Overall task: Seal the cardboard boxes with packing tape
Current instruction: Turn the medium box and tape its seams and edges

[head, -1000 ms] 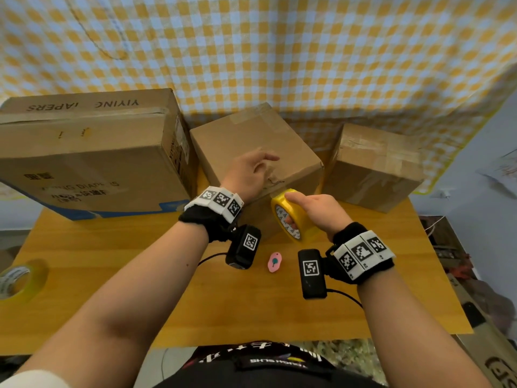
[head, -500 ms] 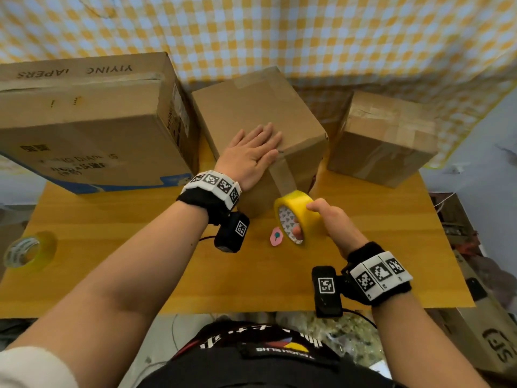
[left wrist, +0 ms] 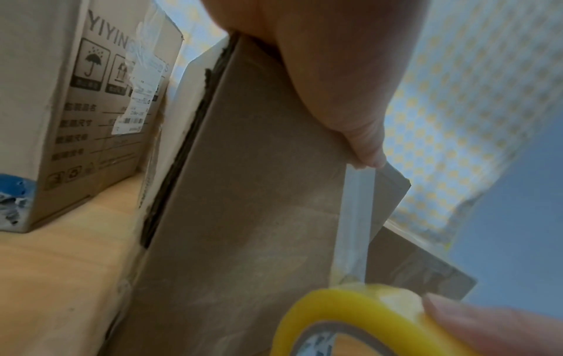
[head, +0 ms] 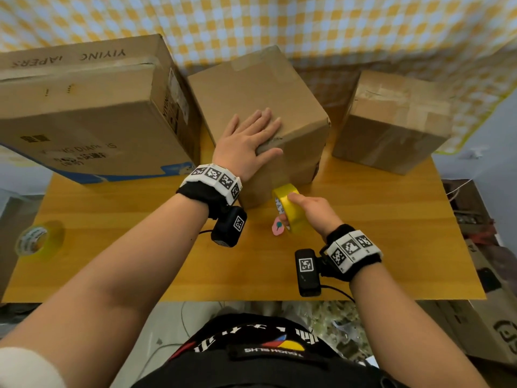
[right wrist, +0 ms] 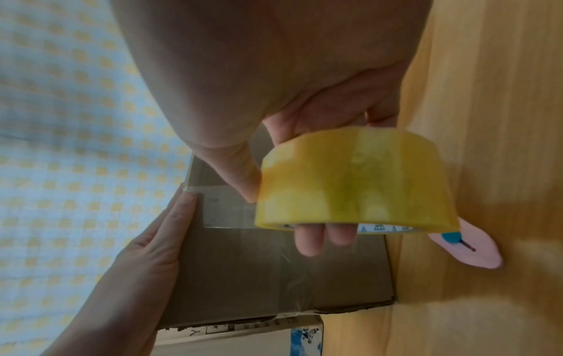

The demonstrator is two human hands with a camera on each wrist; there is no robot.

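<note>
The middle cardboard box [head: 260,88] stands upright on the table. My left hand [head: 251,135] lies flat on its top, fingers straight, with the thumb over the front edge on the end of a clear tape strip [left wrist: 355,216]. That strip runs down the box's front face to a yellow tape roll [head: 288,208]. My right hand [head: 310,210] grips the roll low in front of the box, fingers through its core and thumb on the outside. In the right wrist view the roll [right wrist: 356,178] sits close to the box face, and the left hand [right wrist: 146,253] shows at the box's top edge.
A large printed box [head: 84,113] stands at the left and a smaller taped box [head: 391,121] at the right. A pink cutter [head: 277,227] lies beside the roll. A second tape roll [head: 39,240] lies at the left edge of the wooden table [head: 140,261]. Checked cloth hangs behind.
My left hand has gone from raised fingers to lying flat on the box top. My right hand has drawn the roll down the front face toward me, paying out tape.
</note>
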